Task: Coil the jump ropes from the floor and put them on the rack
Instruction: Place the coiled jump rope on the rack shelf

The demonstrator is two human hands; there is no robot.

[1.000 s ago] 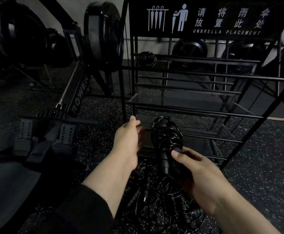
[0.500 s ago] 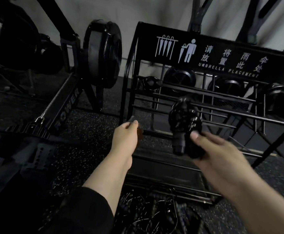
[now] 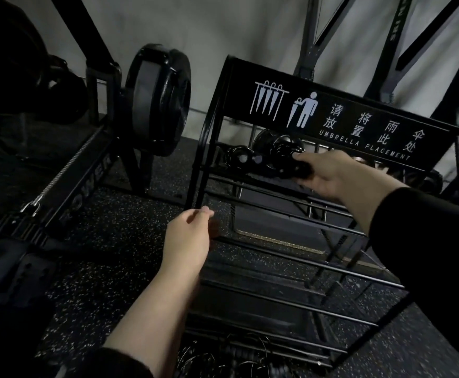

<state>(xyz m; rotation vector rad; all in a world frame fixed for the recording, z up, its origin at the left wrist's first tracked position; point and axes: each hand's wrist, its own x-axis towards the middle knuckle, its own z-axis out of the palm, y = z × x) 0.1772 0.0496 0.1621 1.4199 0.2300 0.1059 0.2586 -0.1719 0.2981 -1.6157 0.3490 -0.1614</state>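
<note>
My right hand (image 3: 329, 174) grips a coiled black jump rope (image 3: 284, 156) and holds it at the top bars of the black metal rack (image 3: 277, 186), just under the "UMBRELLA PLACEMENT" sign (image 3: 340, 124). Another coiled black rope (image 3: 239, 158) sits on the top bars just left of it. My left hand (image 3: 188, 236) hovers lower, near the rack's front left post, fingers loosely curled and holding nothing. A tangle of loose black ropes (image 3: 231, 361) lies on the floor at the rack's foot, partly cut off by the bottom edge.
A rowing machine with a black flywheel (image 3: 158, 99), a chain (image 3: 67, 173) and footrests stands on the left. The speckled black rubber floor (image 3: 108, 257) runs between it and the rack. Dark frame struts (image 3: 386, 50) lean against the grey wall behind.
My right hand lifted the coiled rope from low in front of the rack up to its top bars. The view tilted upward. My left hand stayed near the front left post.
</note>
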